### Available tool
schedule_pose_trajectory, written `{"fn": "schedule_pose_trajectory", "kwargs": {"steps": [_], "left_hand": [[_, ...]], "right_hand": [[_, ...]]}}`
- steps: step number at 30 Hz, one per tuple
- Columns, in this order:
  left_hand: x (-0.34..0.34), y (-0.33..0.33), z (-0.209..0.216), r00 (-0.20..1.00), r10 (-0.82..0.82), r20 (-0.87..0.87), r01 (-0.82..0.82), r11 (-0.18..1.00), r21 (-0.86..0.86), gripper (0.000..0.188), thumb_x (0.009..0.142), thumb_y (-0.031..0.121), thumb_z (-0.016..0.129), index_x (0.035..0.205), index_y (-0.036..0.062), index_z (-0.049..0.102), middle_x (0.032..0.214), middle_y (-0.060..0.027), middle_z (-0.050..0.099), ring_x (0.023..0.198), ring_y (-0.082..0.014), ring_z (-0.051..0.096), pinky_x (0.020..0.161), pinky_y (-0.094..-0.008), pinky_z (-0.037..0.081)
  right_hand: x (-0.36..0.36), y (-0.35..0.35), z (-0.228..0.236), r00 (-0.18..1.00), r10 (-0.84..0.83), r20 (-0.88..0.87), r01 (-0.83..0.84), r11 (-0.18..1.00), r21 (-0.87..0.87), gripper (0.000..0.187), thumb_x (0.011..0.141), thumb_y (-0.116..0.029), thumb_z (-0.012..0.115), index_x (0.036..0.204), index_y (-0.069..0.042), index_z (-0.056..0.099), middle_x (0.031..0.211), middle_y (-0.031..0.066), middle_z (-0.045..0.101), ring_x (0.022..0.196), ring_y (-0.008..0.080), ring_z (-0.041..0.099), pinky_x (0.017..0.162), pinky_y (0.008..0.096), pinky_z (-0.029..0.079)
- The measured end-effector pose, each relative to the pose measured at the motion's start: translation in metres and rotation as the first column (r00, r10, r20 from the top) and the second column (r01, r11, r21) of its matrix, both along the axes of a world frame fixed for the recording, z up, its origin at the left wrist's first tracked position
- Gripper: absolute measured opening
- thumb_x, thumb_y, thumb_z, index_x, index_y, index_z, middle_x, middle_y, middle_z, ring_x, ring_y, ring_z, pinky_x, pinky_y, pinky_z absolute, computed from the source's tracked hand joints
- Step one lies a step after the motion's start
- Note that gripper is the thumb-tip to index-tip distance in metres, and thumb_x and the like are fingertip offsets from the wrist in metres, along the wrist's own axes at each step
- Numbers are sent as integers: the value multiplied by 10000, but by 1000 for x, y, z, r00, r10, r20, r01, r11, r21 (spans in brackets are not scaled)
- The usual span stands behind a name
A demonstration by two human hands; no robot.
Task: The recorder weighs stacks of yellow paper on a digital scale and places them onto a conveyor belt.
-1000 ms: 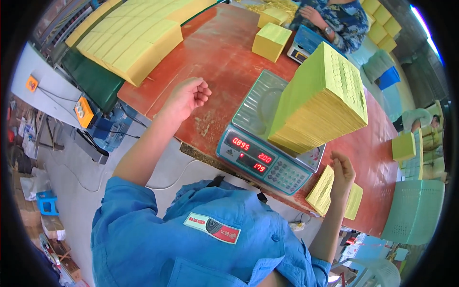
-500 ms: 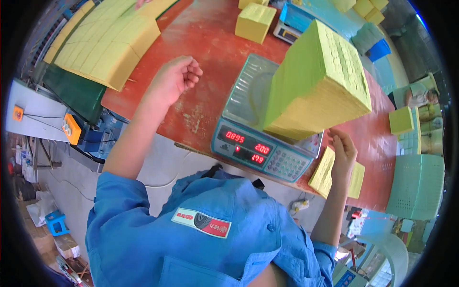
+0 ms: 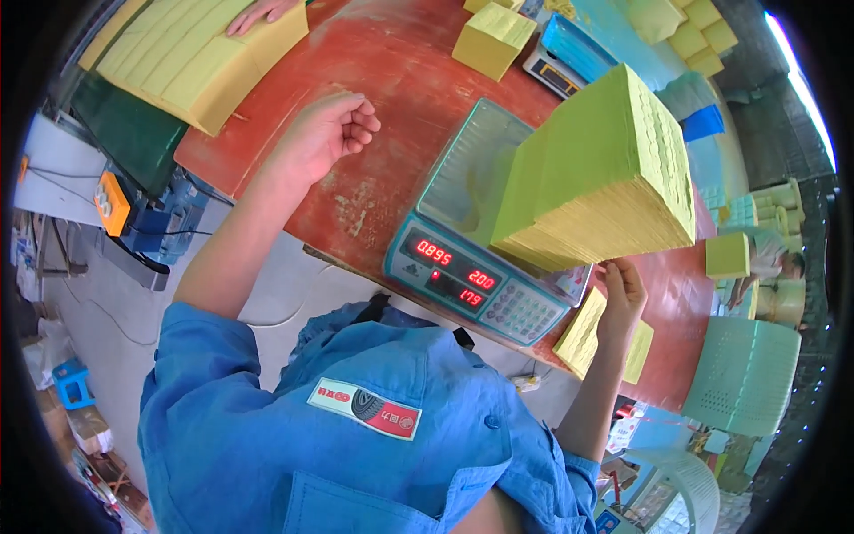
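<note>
A tall stack of yellow paper point(image 3: 578, 178) leans to the right on a teal digital scale point(image 3: 525, 311), whose red display is lit. Part of the scale's clear pan shows left of the stack. My left hand point(image 3: 334, 138) hovers over the red table, left of the scale, its fingers curled in and nothing in them. My right hand point(image 3: 624, 289) is closed, with its fingertips at the scale's right edge, just under the stack's lower corner. Whatever they pinch, if anything, is hidden. Beside my right wrist lies a small yellow paper bundle point(image 3: 583, 334).
At the far left another person's hand point(image 3: 258, 16) rests on a long yellow paper block point(image 3: 196, 62). A yellow stack point(image 3: 494, 40) and a second scale point(image 3: 560, 67) stand farther back. A pale green perforated chair back point(image 3: 743, 374) is at the right, with a person point(image 3: 774, 258) beyond it.
My view has shifted a little, and the scene with it. The other person's hand shows more over the yellow block. Both my hands keep nearly the same pose and the display looks unchanged.
</note>
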State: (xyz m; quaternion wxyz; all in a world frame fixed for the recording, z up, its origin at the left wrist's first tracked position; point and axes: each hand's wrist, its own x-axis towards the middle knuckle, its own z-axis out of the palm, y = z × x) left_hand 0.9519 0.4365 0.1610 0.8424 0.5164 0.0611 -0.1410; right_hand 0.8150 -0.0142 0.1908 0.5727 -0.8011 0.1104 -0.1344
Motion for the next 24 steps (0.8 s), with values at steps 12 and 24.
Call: {"fn": "schedule_pose_trajectory", "kwargs": {"steps": [12,24], "left_hand": [[-14,5,2,1000,-16,-22,17,1000,23,219,945,287,568,898,82,626,844,-61,668,682,-116,582,614,-244,460],[-62,-72,84,963,-266,47,252,948,192,539,977,527,450,1209,47,528,1060,-180,669,866,-239,681,722,-311,542]], "right_hand": [[12,-3,0,997,48,56,-45,998,-45,169,957,-84,563,1046,13,669,948,46,682,863,117,631,796,269,510],[-37,-27,-13,992,82,96,-91,991,93,200,947,-51,543,1080,5,682,1010,55,687,961,121,627,818,266,493]]}}
